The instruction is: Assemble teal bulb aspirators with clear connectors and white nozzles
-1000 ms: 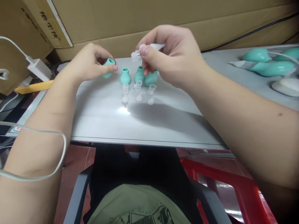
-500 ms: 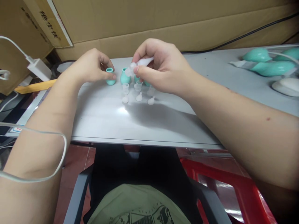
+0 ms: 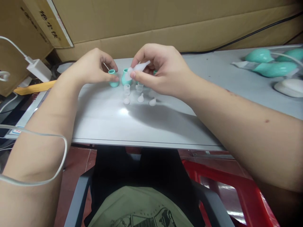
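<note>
My left hand (image 3: 98, 66) pinches a small mint-green rubber bulb (image 3: 113, 82), whose round mouth faces up while it stands on the table. Between the thumb and fingers of my right hand (image 3: 161, 69) is a translucent white plastic nozzle (image 3: 140, 66), its pointed end toward my palm. Behind that nozzle's wider end stands another green bulb (image 3: 126, 78); further bulbs are mostly hidden by my right hand. Small clear plastic cups (image 3: 127, 89) line up in front of the bulbs. Nearer me lie white drop-shaped pieces (image 3: 140, 98).
More green bulbs (image 3: 276, 68), some in clear wrapping, lie at the right beside a white computer mouse (image 3: 289, 87). A white charger (image 3: 39, 70) and yellow strip (image 3: 35, 88) sit at the left. Cardboard (image 3: 146, 19) walls the back. A white cable (image 3: 63, 151) crosses my left forearm.
My left hand has lowered its green bulb to stand upright on the table. My right hand has come down and left with the nozzle, in front of the other bulbs.
</note>
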A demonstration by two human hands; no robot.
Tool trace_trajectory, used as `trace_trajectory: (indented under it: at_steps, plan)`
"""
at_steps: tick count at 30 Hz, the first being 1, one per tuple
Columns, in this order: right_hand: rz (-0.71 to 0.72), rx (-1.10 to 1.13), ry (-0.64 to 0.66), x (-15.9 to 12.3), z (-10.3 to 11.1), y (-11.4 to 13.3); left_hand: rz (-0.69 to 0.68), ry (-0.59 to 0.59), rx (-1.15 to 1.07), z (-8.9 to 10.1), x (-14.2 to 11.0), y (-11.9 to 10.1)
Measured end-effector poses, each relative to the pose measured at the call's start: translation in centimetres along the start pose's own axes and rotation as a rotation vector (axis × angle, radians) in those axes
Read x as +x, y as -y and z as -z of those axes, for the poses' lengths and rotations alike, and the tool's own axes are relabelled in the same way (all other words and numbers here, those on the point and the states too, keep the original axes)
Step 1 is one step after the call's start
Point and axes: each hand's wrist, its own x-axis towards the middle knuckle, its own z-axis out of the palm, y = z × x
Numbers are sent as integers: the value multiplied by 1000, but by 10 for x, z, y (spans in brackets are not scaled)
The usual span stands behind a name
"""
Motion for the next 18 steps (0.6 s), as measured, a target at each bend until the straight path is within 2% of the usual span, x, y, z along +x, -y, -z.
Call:
trace_trajectory:
  at_steps: [3, 7, 10, 14, 18]
  plan:
    - [12, 13, 21, 0, 0, -3, -92, -5, -27, 4, -5, -6]
    - [1, 40, -49, -2, -2, -11, -253, -71, -213, 8, -18, -23]
    - [-37, 58, -67, -4, -5, -14, -310, -9, -320, 5, -26, -37]
    - [-70, 114, -62, -5, -12, -10, -246, 13, -223, -1, -29, -48]
    - [-53, 178, -42, -2, -14, -2, -193, 10, -184, -4, -27, -50]
